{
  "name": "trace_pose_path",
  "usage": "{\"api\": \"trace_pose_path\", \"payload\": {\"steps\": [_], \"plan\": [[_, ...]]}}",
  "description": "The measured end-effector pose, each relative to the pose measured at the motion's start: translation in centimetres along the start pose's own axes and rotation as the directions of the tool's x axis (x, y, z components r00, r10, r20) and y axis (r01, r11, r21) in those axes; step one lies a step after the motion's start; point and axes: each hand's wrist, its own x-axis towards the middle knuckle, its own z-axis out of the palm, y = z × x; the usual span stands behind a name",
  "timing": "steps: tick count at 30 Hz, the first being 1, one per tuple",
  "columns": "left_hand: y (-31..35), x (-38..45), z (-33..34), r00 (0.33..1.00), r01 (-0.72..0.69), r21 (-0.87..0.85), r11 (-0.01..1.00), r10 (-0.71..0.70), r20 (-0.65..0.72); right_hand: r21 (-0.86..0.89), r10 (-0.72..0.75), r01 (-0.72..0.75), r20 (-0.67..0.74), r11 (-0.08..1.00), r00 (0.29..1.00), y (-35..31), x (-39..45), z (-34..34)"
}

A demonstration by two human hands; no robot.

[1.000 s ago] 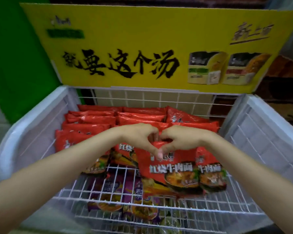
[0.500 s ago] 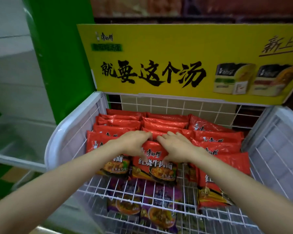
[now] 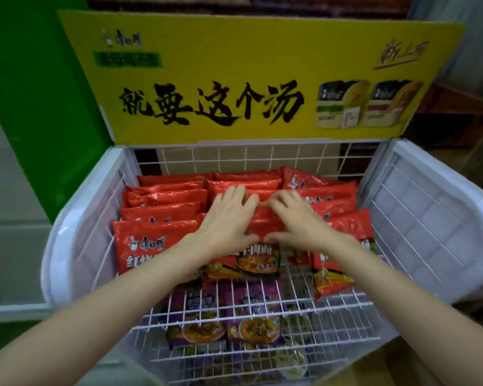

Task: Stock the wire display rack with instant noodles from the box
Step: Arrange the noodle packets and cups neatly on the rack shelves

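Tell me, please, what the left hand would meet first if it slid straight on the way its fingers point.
Probably the red noodle packets stacked at the back of the middle row, just beyond the left hand; behind them stands the rack's wire back wall.

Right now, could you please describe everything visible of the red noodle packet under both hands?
The red glossy plastic noodle packet lies sloped in the middle column of the white wire rack, leaning on red packets behind. Its lower part shows dark characters and a noodle bowl picture. The left hand and right hand press its upper half, fingers spread.

Dim even light, soft motion blur, wide-angle bending at edges
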Motion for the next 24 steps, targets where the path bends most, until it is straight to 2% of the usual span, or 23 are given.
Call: {"api": "trace_pose_path", "payload": {"steps": [2, 4, 8, 13, 16, 20, 24], "plan": [[1.5, 0.7, 0.4, 0.998, -0.053, -0.161, 0.985, 0.046, -0.047, 0.111, 0.104, -0.097, -0.064, 0.989, 0.992, 1.7, -1.5, -0.8], [3.2, 1.7, 1.1, 0.996, -0.090, -0.247, 0.965, 0.080, -0.050, 0.146, 0.194, -0.187, -0.029, 0.971, 0.981, 3.8, -3.1, -1.6], [6.6, 3.8, 2.5, 0.986, -0.156, -0.152, 0.976, 0.164, 0.042, 0.035, 0.336, -0.353, 0.231, 0.935, 0.913, 7.9, -6.2, -2.4], [9.4, 5.8, 3.8, 0.979, -0.113, -0.022, 0.993, 0.115, 0.168, -0.161, 0.419, -0.387, 0.297, 0.908, 0.858, 10.3, -7.7, -1.8], [10.6, 6.8, 4.1, 0.955, -0.023, -0.017, 1.000, 0.027, 0.296, -0.243, 0.361, -0.291, 0.333, 0.925, 0.871, 10.8, -7.1, -2.0], [11.4, 7.6, 3.4, 0.934, 0.023, -0.051, 0.998, -0.003, 0.356, -0.115, 0.227, -0.196, 0.436, 0.974, 0.871, 11.7, -6.2, -2.5], [11.4, 6.5, 2.0, 0.925, 0.081, -0.356, 0.931, 0.062, 0.374, 0.074, 0.067, -0.123, 0.523, 0.990, 0.850, 11.9, -5.0, -4.8]]}}
